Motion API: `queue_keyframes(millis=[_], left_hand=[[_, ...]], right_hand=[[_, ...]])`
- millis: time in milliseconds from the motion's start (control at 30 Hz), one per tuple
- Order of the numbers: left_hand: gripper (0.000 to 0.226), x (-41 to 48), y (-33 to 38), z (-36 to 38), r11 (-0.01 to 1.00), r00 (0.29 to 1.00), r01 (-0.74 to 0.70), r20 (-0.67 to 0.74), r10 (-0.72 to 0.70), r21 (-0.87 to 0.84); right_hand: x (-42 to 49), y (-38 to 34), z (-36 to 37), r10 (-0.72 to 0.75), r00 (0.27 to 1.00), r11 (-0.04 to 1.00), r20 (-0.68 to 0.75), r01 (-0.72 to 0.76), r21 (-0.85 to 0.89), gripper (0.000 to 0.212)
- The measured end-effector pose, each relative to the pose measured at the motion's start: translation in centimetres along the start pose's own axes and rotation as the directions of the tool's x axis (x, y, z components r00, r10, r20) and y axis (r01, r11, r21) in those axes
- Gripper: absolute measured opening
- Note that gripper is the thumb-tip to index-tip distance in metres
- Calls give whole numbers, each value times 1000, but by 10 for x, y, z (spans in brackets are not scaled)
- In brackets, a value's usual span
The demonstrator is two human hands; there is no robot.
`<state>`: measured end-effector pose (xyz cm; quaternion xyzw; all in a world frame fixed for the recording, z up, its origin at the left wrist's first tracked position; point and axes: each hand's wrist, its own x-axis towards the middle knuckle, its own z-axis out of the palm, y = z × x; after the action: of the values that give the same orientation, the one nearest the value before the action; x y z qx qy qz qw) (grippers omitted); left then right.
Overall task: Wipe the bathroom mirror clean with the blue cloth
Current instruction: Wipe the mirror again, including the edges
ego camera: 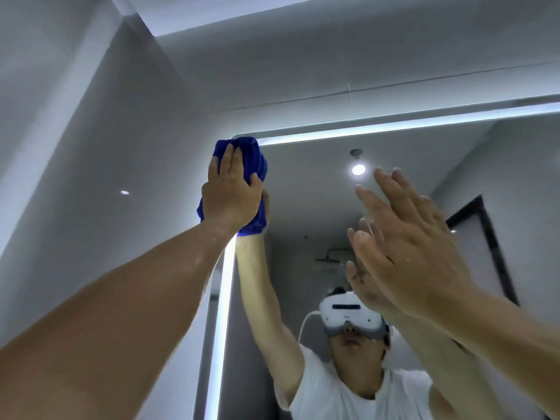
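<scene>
The bathroom mirror (306, 213) has a lit strip along its top and left edges. My left hand (231, 195) presses the bunched blue cloth (256, 156) against the mirror's top left corner, with my fingers straight over the cloth and my thumb at its right side. My right hand (406, 237) is raised in front of the glass farther right, fingers straight and spread, holding nothing. Whether its fingertips touch the mirror I cannot tell. Both arms and the cloth show again as reflections in the glass.
A grey tiled wall (106, 131) runs to the left of and above the mirror. The reflection shows a person in a white shirt with a headset, a ceiling lamp (358, 168), a shower head and a dark door frame (491, 237).
</scene>
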<state>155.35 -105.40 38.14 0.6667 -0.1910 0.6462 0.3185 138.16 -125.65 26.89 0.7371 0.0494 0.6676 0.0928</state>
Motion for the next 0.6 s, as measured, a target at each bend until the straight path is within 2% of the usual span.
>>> queue_keyframes(millis=[267, 433, 533, 600], left_hand=[[59, -144, -31, -5, 995, 995, -96, 44, 94, 23], [57, -267, -44, -11, 988, 978, -156, 142, 154, 3], [59, -347, -59, -14, 969, 943, -245, 225, 244, -22], [55, -387, -68, -15, 941, 913, -338, 255, 319, 34]], right_hand=[[-2, -38, 8, 49, 998, 996, 28, -51, 74, 73], [-28, -50, 8, 93, 994, 989, 65, -100, 113, 72], [-55, -60, 9, 149, 979, 971, 139, -171, 165, 71], [-72, -69, 9, 143, 969, 969, 200, -178, 171, 70]])
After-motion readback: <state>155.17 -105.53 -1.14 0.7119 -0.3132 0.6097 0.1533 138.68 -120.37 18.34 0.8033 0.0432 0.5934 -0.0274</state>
